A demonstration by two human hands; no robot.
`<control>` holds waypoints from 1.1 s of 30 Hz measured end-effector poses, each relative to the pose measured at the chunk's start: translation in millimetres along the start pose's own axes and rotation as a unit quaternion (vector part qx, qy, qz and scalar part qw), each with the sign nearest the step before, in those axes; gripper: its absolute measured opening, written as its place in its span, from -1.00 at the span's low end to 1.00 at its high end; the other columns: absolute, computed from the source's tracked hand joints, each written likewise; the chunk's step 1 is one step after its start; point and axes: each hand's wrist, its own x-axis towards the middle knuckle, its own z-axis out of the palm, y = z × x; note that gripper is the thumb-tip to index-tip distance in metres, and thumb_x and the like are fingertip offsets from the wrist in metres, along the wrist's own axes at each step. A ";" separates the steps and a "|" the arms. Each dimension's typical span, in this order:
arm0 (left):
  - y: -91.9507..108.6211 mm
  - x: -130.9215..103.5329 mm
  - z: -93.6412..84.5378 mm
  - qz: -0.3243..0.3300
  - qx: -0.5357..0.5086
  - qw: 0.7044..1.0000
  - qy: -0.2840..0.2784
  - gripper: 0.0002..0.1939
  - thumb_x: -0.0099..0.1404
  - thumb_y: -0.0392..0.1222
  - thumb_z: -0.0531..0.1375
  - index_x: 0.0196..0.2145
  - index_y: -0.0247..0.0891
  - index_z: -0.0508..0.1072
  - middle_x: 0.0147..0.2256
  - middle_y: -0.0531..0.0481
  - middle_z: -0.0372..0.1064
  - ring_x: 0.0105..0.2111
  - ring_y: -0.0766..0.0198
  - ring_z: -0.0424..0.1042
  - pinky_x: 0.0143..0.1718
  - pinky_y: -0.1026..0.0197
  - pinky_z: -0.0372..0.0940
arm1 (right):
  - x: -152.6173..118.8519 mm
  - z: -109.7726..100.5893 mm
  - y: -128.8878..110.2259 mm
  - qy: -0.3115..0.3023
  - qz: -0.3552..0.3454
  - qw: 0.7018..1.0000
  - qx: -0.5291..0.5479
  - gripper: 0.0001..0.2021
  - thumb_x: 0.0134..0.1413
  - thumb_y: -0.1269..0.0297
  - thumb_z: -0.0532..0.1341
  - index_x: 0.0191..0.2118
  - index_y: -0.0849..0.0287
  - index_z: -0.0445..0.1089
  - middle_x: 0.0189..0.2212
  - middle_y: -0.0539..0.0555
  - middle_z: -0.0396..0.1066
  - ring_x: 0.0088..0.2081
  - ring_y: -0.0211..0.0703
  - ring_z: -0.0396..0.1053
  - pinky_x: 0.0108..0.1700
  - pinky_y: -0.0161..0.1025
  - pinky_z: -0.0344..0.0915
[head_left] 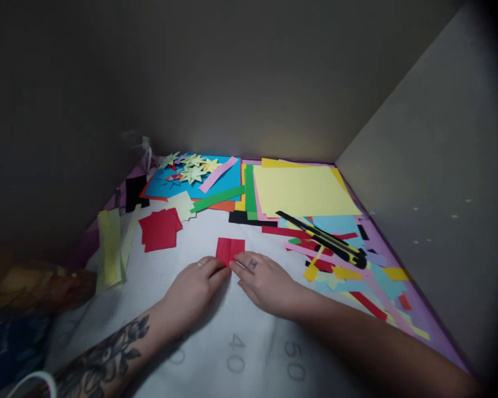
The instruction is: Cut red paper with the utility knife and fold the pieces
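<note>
A small red paper square (pixel 231 247) with a crease down its middle lies on the white sheet in front of me. My left hand (pixel 197 286) closes its fingers on the near left edge of this paper. At the near right edge, the fingers of my right hand (pixel 268 282) press together on the same piece. Both hands' fingertips almost meet at the near edge and hide part of it. To the left is a stack of red paper squares (pixel 160 229), with pale paper squares (pixel 182 204) just behind it.
Folded paper stars (pixel 193 172) rest on blue sheets (pixel 170 190) at the back left. Yellow sheets (pixel 307 190) lie back right. A black-and-yellow utility knife (pixel 332 243) sits on scattered paper scraps (pixel 361 284) at right. Pale strips (pixel 111 249) lie left. Walls (pixel 249 77) rise behind and right.
</note>
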 end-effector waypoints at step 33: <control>-28.8 5.2 4.4 0.012 -0.072 0.996 0.056 -0.80 0.32 -0.31 0.05 -0.20 -0.22 0.46 -0.24 -0.07 0.43 -0.18 0.21 0.34 -0.15 0.13 0.24 | 0.5 -4.5 6.2 -0.022 0.056 0.998 -0.017 -0.56 0.17 0.21 0.11 0.13 0.25 0.25 0.16 0.18 0.21 0.21 0.16 0.01 0.21 0.13 0.01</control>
